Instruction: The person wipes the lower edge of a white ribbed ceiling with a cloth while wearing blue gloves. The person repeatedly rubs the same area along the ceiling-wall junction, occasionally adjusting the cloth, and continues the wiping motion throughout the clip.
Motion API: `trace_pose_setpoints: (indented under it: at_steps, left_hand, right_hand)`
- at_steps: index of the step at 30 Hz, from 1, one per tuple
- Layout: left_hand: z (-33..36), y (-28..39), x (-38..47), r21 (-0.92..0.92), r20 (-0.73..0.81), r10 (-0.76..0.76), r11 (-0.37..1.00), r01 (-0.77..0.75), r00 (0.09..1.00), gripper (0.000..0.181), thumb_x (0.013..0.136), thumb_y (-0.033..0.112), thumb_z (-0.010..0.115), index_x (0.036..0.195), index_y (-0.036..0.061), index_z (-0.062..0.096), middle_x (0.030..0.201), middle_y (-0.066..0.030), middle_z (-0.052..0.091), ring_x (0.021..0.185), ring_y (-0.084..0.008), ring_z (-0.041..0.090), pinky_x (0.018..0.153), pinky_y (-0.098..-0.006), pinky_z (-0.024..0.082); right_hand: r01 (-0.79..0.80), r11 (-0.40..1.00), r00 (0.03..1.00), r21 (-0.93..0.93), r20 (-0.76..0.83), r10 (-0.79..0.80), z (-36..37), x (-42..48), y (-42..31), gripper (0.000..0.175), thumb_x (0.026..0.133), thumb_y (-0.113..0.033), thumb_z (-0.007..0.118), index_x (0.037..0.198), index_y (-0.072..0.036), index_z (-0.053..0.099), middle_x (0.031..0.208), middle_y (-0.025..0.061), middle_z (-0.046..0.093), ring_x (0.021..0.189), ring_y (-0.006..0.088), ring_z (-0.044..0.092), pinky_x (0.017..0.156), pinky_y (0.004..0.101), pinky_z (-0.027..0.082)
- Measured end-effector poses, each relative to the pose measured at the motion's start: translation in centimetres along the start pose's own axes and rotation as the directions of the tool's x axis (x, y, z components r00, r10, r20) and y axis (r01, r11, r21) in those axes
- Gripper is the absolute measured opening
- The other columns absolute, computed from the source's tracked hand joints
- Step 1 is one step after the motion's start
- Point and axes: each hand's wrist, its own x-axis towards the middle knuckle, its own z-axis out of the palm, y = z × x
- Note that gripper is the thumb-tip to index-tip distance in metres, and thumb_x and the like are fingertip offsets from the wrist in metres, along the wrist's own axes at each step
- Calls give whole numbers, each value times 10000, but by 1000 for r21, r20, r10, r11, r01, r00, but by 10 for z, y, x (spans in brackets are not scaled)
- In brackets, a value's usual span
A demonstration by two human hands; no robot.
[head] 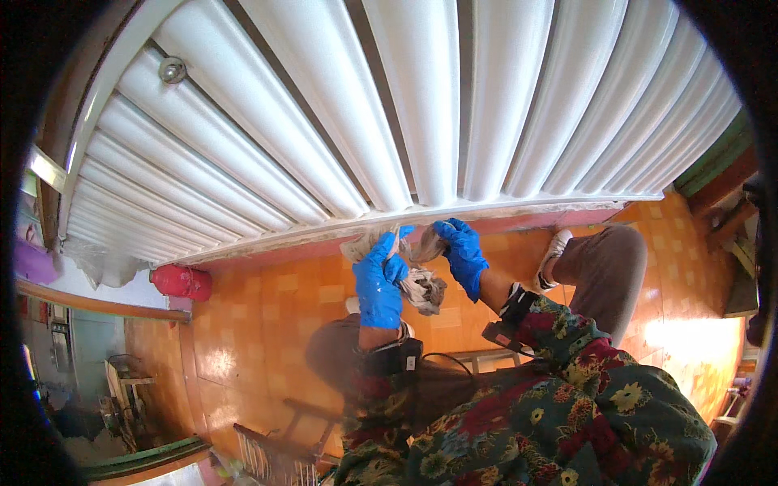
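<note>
Both my hands wear blue disposable gloves, low in front of the bottom edge of a white panel of rounded upright slats (413, 109). My left hand (378, 285) grips a crumpled, dirty whitish rag (425, 293), part of which hangs beside the palm. More of its cloth spreads out past the left fingertips. Just to the right, my right hand (463, 254) pinches a bunched greyish part of cloth (426, 244). The cloth looks continuous between the hands, though the fingers hide the join.
A shiny round knob (172, 70) sits on the panel's upper left. Below it stand a clear plastic bag (106, 262) and a red container (181, 282). Orange patterned flooring (255, 340) surrounds my legs. A wooden chair-like frame (273, 449) is behind at the lower left.
</note>
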Motion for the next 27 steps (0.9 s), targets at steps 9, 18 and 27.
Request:
trace_pose_setpoints:
  at_steps: [9, 18, 27]
  left_hand:
    - [-14, 6, 5, -58, -196, 108, 991, -122, 975, 267, 811, 188, 617, 962, -30, 653, 517, 56, 365, 466, -61, 280, 465, -223, 249]
    - [-11, -15, 14, 511, -311, 89, 855, 88, 946, 316, 777, 324, 681, 869, 22, 653, 707, -48, 609, 521, -125, 515, 471, -270, 401]
    - [-16, -19, 17, 756, -70, 437, 610, -239, 897, 284, 767, 115, 571, 1028, 12, 613, 883, -79, 657, 703, -162, 608, 607, -321, 490]
  right_hand:
    - [179, 955, 975, -235, 169, -141, 10, -10, -11, 98, 805, -36, 565, 877, -43, 632, 818, 25, 623, 763, 125, 573, 743, 263, 472]
    - [217, 944, 937, -248, 323, -131, 26, -31, -25, 168, 790, 6, 533, 908, -33, 646, 862, 44, 644, 790, 137, 598, 741, 284, 498]
    - [311, 893, 939, -327, 250, -236, 18, -27, -24, 133, 792, -38, 579, 913, -36, 634, 832, 43, 637, 721, 131, 596, 640, 270, 506]
